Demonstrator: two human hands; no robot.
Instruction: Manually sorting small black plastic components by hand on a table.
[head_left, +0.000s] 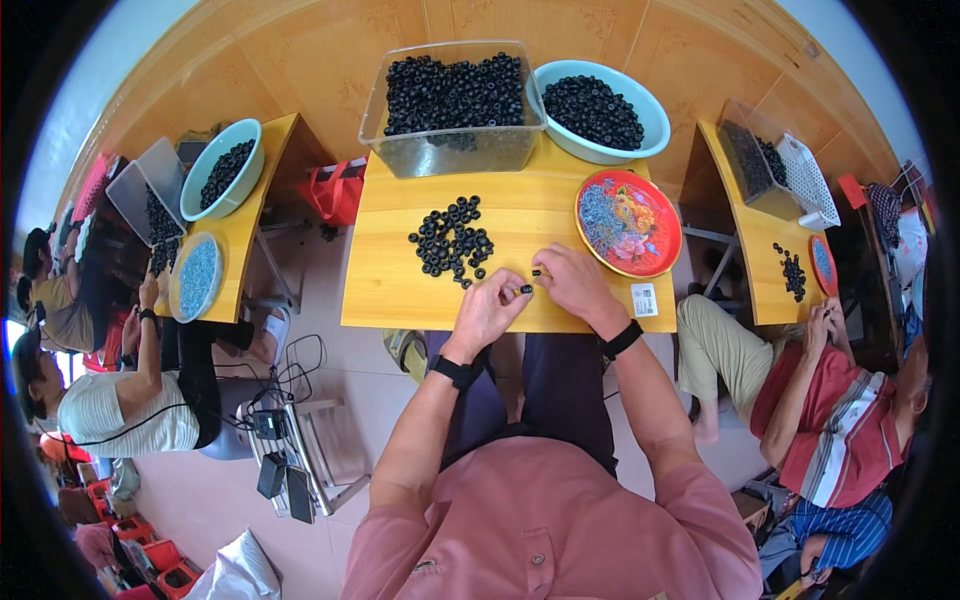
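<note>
My left hand (488,314) is closed over the front part of the wooden table, pinching a small black ring-shaped part (526,289) at its fingertips. Close beside it, my right hand (572,287) is closed too, with a small dark piece (537,273) at its fingertips, too small to name. A loose pile of black ring-shaped parts (452,238) lies just beyond my left hand. To the right of my right hand sits a red floral tray (655,262) holding many tiny blue-grey pieces (612,215).
At the table's back stand a clear plastic bin (450,155) and a light-blue basin (600,153), both full of black parts. A small white label card (644,300) lies at the front right. Other people sit at side tables (765,265) left and right.
</note>
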